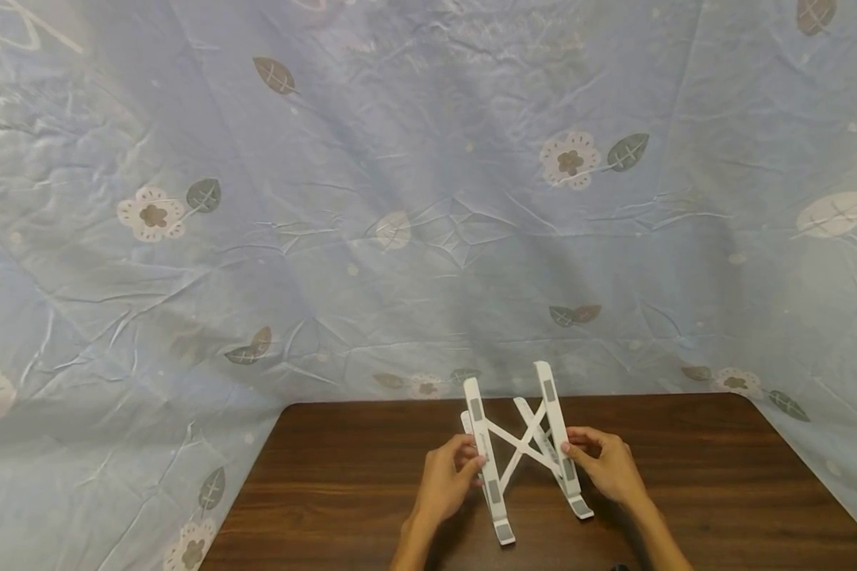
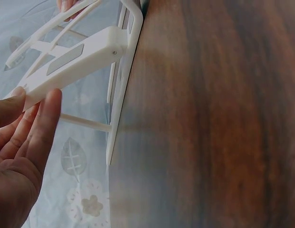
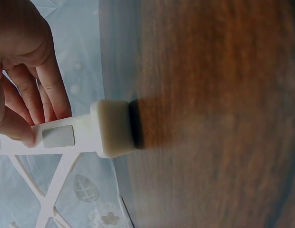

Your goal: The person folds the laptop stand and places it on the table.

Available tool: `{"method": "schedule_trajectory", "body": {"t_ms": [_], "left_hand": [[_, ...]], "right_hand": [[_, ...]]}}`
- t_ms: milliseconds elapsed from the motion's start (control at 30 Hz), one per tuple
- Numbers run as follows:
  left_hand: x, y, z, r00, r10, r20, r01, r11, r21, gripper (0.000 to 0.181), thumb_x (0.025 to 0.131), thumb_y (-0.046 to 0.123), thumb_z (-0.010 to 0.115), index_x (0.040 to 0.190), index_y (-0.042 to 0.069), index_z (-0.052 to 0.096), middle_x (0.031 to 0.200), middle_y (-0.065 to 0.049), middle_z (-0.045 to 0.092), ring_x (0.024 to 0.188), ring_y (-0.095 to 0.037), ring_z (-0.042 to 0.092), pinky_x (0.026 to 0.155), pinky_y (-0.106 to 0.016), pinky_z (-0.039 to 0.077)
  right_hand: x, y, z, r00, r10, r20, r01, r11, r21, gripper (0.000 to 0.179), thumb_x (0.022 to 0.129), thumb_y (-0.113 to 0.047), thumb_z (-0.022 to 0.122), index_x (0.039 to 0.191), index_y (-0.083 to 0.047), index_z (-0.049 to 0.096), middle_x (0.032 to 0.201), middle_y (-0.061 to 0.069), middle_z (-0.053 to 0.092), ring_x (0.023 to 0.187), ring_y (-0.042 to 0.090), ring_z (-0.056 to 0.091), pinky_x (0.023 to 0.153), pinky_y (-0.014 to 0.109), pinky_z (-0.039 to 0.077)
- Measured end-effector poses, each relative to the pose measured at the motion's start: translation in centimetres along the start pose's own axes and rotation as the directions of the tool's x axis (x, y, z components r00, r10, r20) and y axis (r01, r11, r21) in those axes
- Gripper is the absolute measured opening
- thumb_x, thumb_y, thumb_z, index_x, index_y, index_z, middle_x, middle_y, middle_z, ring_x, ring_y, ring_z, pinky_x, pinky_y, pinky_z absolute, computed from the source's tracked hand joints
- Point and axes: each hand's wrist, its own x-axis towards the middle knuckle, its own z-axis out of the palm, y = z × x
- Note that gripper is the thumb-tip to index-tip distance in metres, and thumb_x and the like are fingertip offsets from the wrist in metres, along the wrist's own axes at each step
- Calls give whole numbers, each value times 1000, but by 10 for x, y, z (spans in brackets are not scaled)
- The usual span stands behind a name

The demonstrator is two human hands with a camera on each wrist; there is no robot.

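Note:
A white folding laptop stand [image 1: 487, 460] with grey pads along its rails stands unfolded on the table, its crossbars forming an X between the two sides. With thumb and fingers, my left hand [image 1: 448, 476] pinches the left rail around its middle. On the other side my right hand [image 1: 607, 464] pinches the right rail [image 1: 557, 428] in the same way. The left wrist view shows the left rail [image 2: 78, 61] between thumb and fingertips, raised at an angle above the base bar [image 2: 121, 90]. In the right wrist view, the hooked front lip [image 3: 116, 128] of the right rail shows beyond the fingers.
The stand is on a dark brown wooden table [image 1: 328, 492] with rounded back corners. Behind and beside it hangs a pale blue cloth [image 1: 400, 301] printed with flowers and leaves. A small dark object [image 1: 620, 567] shows at the bottom edge of the head view.

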Motion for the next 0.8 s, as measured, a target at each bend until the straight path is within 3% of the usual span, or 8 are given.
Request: {"method": "schedule_trajectory", "body": {"t_ms": [200,500,800], "left_hand": [[-2,1,2,1000,-14,-10,13,999,-35,28,96,0,78,121,-6,70,104,-22,79,91,-31,81,73,-43,69],[0,4,3,1000,-3,-11,3,999,-52,28,95,-1,77,121,-7,68,105,-24,78,92,-37,80,73,-42,69],[2,5,4,1000,-9,-18,8,999,-37,27,95,0,78,120,-6,69,104,-24,77,90,-36,80,73,-43,68]], "right_hand": [[-2,-1,1,998,44,35,-46,998,40,33,97,-18,82,126,-2,76,111,13,82,93,7,75,79,20,60],[0,-2,1,998,15,65,-21,996,91,33,98,-15,80,126,1,74,111,15,81,97,14,77,82,20,61],[0,0,1,998,-2,67,-5,994,107,34,98,-13,80,127,3,73,112,18,80,97,11,76,82,20,61]]}}
